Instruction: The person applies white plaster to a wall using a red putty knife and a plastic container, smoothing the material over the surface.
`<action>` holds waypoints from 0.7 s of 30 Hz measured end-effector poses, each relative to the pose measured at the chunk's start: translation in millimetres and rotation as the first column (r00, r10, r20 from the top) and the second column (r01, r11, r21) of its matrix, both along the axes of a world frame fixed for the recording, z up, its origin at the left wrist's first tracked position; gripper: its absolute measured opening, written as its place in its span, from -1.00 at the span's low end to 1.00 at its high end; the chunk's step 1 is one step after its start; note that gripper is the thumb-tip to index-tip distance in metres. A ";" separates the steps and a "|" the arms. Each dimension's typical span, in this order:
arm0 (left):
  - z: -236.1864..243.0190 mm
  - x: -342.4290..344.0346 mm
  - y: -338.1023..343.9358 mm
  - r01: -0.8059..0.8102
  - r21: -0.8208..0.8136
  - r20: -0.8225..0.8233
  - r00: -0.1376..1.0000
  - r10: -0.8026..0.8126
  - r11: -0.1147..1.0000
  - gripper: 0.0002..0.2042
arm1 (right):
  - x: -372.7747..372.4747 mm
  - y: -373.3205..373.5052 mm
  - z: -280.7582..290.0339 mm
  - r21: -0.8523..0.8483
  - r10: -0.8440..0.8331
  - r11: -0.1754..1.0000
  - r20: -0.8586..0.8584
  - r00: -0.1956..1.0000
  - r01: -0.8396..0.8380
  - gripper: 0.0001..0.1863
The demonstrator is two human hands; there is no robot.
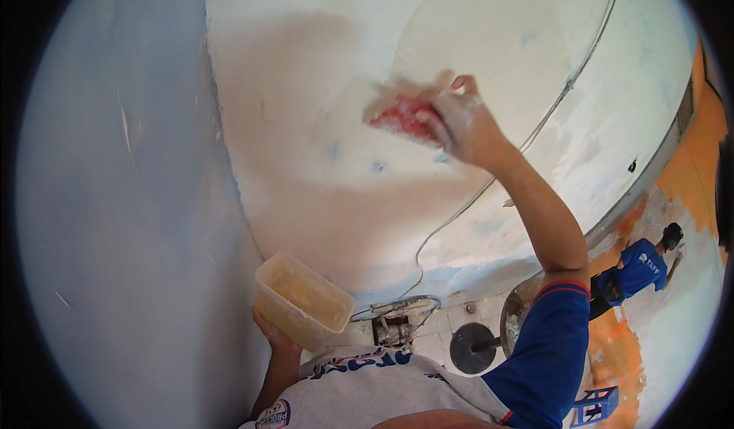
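Observation:
My right hand [462,123] is raised against a white plastered wall [321,123] and grips a red flat scraper [404,118] pressed onto the plaster; the tool is blurred. My left hand [274,339] holds a yellowish translucent plastic tub [302,300] from below, close to my chest, tilted and open at the top. My right arm wears a blue sleeve.
A pale blue wall [130,199] meets the white one at a corner on the left. A thin grey cable [489,180] runs across the white wall. Another person in a blue shirt [638,270] works low at an orange wall on the right. A round black-based object [474,347] stands on the floor.

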State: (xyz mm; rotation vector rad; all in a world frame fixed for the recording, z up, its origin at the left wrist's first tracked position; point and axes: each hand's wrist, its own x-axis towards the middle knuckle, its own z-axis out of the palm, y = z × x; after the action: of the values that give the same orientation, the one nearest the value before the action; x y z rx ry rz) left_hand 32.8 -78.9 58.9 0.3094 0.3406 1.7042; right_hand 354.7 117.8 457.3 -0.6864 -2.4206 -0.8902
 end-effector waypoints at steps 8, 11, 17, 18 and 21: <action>-17.3 2.7 -7.8 0.076 -0.078 0.138 0.988 -0.065 0.994 -0.17 | 26.8 2.3 96.2 0.412 0.106 0.894 -0.573 0.813 0.174 -0.79; -23.7 3.1 -10.7 0.032 -0.061 0.112 0.993 -0.025 0.998 -0.17 | 19.3 -6.7 57.1 0.218 0.124 0.976 -0.476 0.870 -0.019 -0.82; -25.0 0.9 -8.1 0.044 -0.072 0.103 0.994 -0.037 0.996 -0.17 | 19.1 7.3 44.4 0.449 -0.013 0.888 -0.184 0.983 0.096 -0.81; -24.1 0.2 -11.2 0.035 -0.079 0.100 0.995 -0.027 0.996 -0.17 | 21.2 3.7 58.4 0.407 -0.009 0.903 -0.302 0.953 0.138 -0.80; -22.9 0.6 -13.5 0.036 -0.063 0.117 0.993 -0.028 0.997 -0.17 | 17.8 -14.9 62.2 0.386 0.076 0.915 -0.457 0.886 0.120 -0.77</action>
State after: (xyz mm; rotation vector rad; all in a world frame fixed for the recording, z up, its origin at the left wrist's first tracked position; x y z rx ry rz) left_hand 33.5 -92.4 36.0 0.1664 0.3034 1.6682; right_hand 372.5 102.9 519.6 -0.6746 -1.7350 -1.0554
